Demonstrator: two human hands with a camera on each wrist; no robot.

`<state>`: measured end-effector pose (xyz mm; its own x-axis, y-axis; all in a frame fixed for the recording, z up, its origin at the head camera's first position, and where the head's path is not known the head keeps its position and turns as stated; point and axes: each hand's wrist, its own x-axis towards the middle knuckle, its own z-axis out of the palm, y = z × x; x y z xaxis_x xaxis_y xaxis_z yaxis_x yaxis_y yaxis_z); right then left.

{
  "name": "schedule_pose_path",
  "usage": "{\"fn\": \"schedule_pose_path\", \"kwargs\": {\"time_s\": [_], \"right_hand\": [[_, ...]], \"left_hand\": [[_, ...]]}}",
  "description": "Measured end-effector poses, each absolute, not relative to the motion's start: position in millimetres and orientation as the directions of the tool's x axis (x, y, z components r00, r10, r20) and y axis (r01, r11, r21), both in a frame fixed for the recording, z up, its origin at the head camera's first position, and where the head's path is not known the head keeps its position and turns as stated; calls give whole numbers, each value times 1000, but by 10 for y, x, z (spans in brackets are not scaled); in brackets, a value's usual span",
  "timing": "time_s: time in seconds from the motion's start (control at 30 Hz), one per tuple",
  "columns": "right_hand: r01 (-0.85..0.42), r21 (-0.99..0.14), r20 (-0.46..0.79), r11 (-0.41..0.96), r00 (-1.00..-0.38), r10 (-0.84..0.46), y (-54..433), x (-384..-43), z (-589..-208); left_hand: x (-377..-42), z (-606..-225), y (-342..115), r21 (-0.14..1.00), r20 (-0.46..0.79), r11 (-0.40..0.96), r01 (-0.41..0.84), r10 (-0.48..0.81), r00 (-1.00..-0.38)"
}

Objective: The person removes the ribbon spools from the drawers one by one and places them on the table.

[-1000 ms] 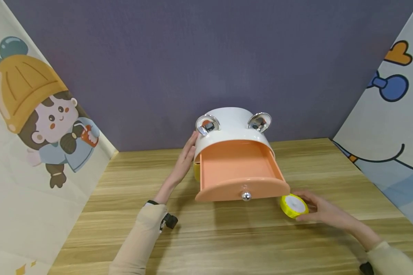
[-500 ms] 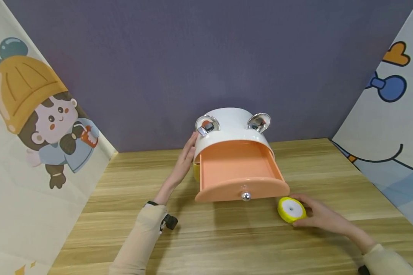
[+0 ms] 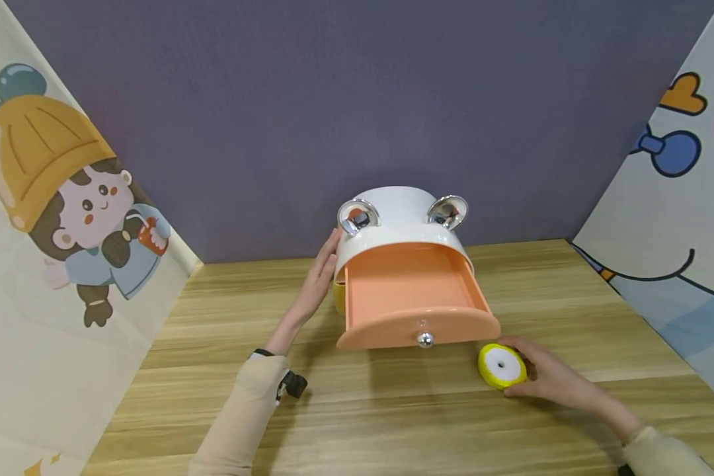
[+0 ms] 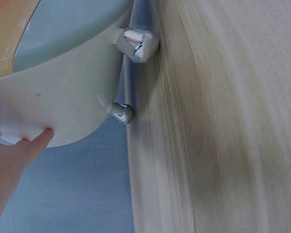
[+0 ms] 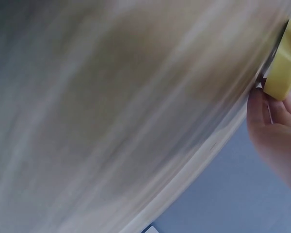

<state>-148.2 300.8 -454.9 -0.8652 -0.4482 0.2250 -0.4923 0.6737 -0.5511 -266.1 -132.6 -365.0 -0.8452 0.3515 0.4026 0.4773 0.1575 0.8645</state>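
Note:
A white rounded storage box with two silver ear shapes stands at the back of the table. Its orange drawer is pulled out, and a silver knob sits on the drawer front. Nothing lies on the visible drawer floor. My left hand rests with extended fingers against the box's left side; in the left wrist view, the fingertips touch its white shell. At the drawer's front right, my right hand holds a spool of yellow ribbon with a white disc face, between thumb and fingers.
The wood-grain table runs back to a dark grey-purple wall. Side panels with cartoon prints stand left and right. In the left wrist view, silver feet show under the box.
My right hand has moved slightly left and nearer with the ribbon spool, whose white face has turned more toward the head camera. The left hand, box and drawer look unchanged.

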Motion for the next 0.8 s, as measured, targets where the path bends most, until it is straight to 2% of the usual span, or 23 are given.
{"fn": "schedule_pose_path", "kwargs": {"time_s": [0.53,0.8], "right_hand": [[-560,-472,295,681,-828,-476,2970,-1462,-4566],[-480,-474,207,738,-875,-437,2924,-1418,-4477]], "left_hand": [[-2666,-3654,-1341,865,403,154,478,355,-843],[-2660,-3664,-1341,876,383,149,459,362,-850]]}}
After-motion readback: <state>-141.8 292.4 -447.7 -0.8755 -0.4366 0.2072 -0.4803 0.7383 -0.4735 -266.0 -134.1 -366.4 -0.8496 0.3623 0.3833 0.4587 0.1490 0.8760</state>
